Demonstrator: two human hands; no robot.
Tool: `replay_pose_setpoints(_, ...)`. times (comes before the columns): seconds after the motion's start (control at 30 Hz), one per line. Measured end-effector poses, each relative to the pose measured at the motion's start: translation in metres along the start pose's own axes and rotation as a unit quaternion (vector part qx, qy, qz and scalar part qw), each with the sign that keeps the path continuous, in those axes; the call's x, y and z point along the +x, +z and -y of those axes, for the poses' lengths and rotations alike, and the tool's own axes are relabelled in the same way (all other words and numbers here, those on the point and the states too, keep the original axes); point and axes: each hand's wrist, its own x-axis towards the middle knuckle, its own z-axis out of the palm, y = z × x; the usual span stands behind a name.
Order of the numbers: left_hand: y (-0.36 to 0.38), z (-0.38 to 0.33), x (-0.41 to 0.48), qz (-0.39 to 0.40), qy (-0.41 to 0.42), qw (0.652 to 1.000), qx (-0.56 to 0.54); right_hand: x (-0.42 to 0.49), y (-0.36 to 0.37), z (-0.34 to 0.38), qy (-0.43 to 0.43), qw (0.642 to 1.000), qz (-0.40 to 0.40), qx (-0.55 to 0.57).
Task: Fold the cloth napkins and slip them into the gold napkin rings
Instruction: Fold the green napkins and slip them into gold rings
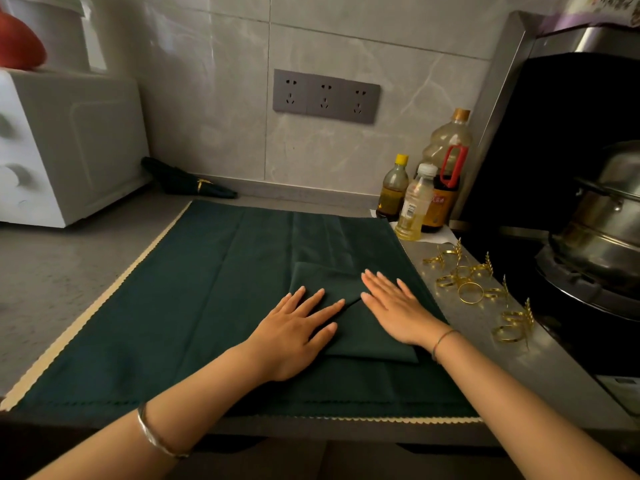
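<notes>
A dark green napkin [363, 332], folded small, lies on a larger spread of dark green cloth [194, 306] with a cream scalloped edge. My left hand [298, 332] presses flat on its left side, fingers straight. My right hand [394, 303] presses flat on its right side, fingers straight too. Several gold napkin rings [469, 284] with leaf ornaments lie on the grey counter just right of the cloth. A finished napkin in a gold ring [194, 183] lies at the back left by the wall.
A white appliance [65, 147] stands at the left. Three oil and sauce bottles [420, 194] stand at the back right. A steel pot [602, 220] sits on a black stove at the right. The counter edge runs along the front.
</notes>
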Motion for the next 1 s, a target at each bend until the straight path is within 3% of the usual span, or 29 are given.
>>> replay_pose_setpoints(0.1, -0.001, 0.001, 0.000, 0.012, 0.011, 1.000, 0.011, 0.002, -0.002, -0.010, 0.038, 0.999, 0.004, 0.011)
replay_pose_setpoints(0.23, -0.001, 0.002, 0.001, 0.013, 0.011, 1.000, 0.014, -0.005, -0.015, -0.012, 0.017, 0.999, -0.016, 0.026)
replay_pose_setpoints(0.37, -0.001, 0.003, 0.001, 0.015, 0.006, 1.000, 0.022, -0.047, -0.028, 0.012, -0.123, 0.979, -0.143, 0.078)
replay_pose_setpoints(0.47, -0.001, 0.002, -0.001, 0.019, 0.006, 1.000, 0.020, -0.083, -0.027, 0.019, -0.236, 0.961, -0.143, -0.011)
replay_pose_setpoints(0.53, -0.002, 0.002, -0.002, 0.021, 0.006, 1.000, 0.013, -0.094, -0.022, 0.012, -0.257, 0.954, -0.132, -0.083)
replay_pose_setpoints(0.67, -0.003, 0.002, -0.001, 0.018, 0.010, 1.000, 0.003, -0.095, -0.022, -0.011, -0.219, 0.966, -0.112, -0.082)
replay_pose_setpoints(0.8, -0.001, -0.001, -0.003, 0.017, 0.011, 1.000, -0.021, -0.090, -0.023, -0.031, -0.115, 0.982, -0.119, 0.094)
replay_pose_setpoints(1.0, -0.003, 0.001, -0.003, 0.013, 0.007, 1.000, -0.011, -0.087, -0.028, -0.028, -0.121, 0.985, -0.058, 0.108)
